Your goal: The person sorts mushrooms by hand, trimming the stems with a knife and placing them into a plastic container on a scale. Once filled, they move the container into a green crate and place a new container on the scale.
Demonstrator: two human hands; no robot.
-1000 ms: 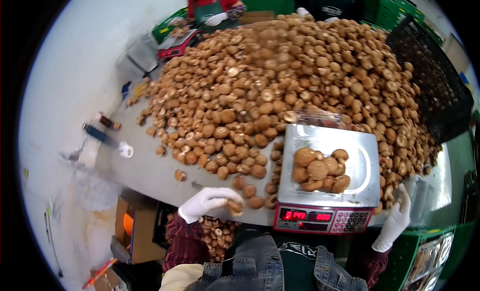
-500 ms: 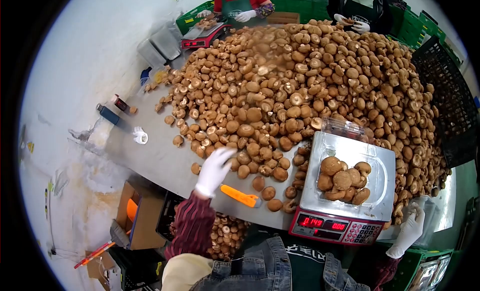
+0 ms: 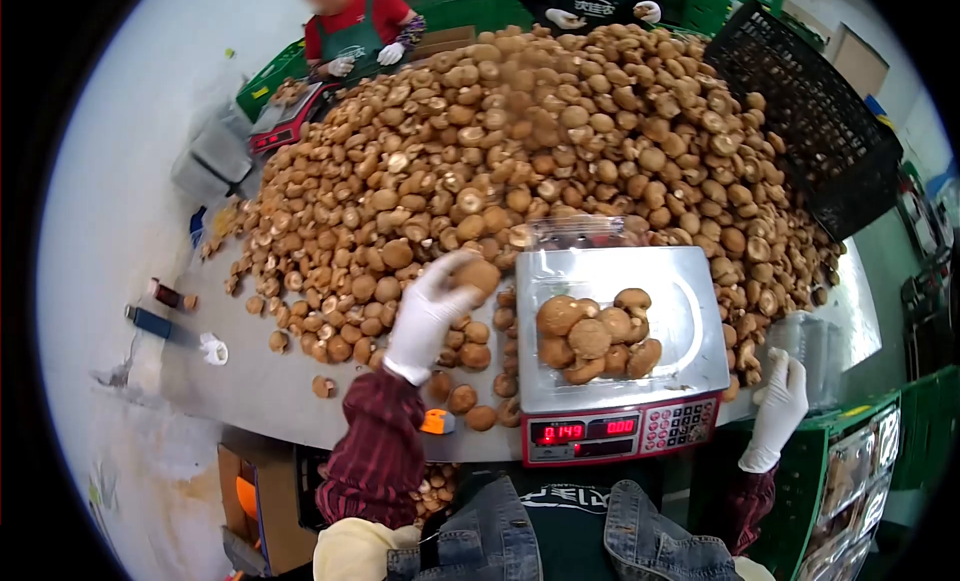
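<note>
Mushroom [image 3: 478, 276], one brown cap, sits gripped in the fingertips of the left hand [image 3: 430, 311], raised over the near slope of the mushroom heap [image 3: 560, 131] just left of the scale [image 3: 620, 431]. The heap covers most of the tabletop [image 3: 250, 391] from its far edge to the near one, too many to count. The scale stands at the near edge. Its steel pan [image 3: 700, 321] carries about eight mushrooms in a clump [image 3: 592, 338], and two red readouts glow on its front. One clear plastic tub [image 3: 585, 231] stands just behind the pan. The right hand [image 3: 780, 406] is open with fingers stretched, holding nothing, against a stack of clear trays [image 3: 825, 346] at the near right corner. One black crate [image 3: 810, 121] leans at the far right edge. Below the near edge, a second black crate [image 3: 430, 491] holds more mushrooms, and one cardboard box [image 3: 265, 501] stands beside it. An orange-handled tool [image 3: 435, 421] peeks out by the left sleeve. Two other people work at the far edge, one beside a second scale [image 3: 285, 121].
</note>
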